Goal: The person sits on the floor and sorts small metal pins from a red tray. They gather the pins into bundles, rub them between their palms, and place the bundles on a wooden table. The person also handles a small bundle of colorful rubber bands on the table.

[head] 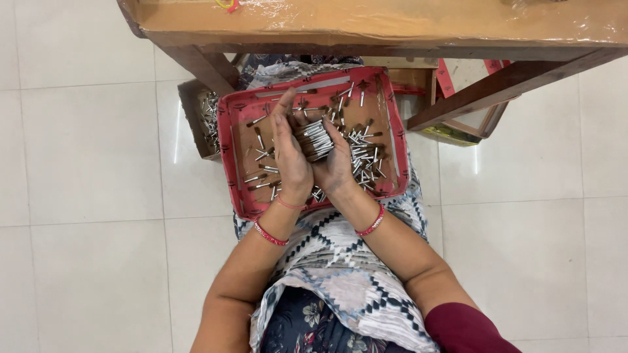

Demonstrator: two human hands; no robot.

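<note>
A red shallow cardboard tray (pixel 230 140) rests on my lap, with several small silver metal pins with dark tips (pixel 363 157) scattered in it. My left hand (pixel 290 153) and my right hand (pixel 335 167) are cupped together over the tray. Between the palms they hold a neat bundle of the silver pins (pixel 313 139), lined up side by side. The left hand's fingers point up along the bundle's left side. The right hand supports it from the right and below. Both wrists wear red bangles.
A wooden table (pixel 392 26) covered in clear plastic stands just beyond the tray, its slanted legs on either side. A small brown box with more metal pieces (pixel 208 121) sits on the white tiled floor left of the tray. Cardboard boxes (pixel 458 124) lie under the table.
</note>
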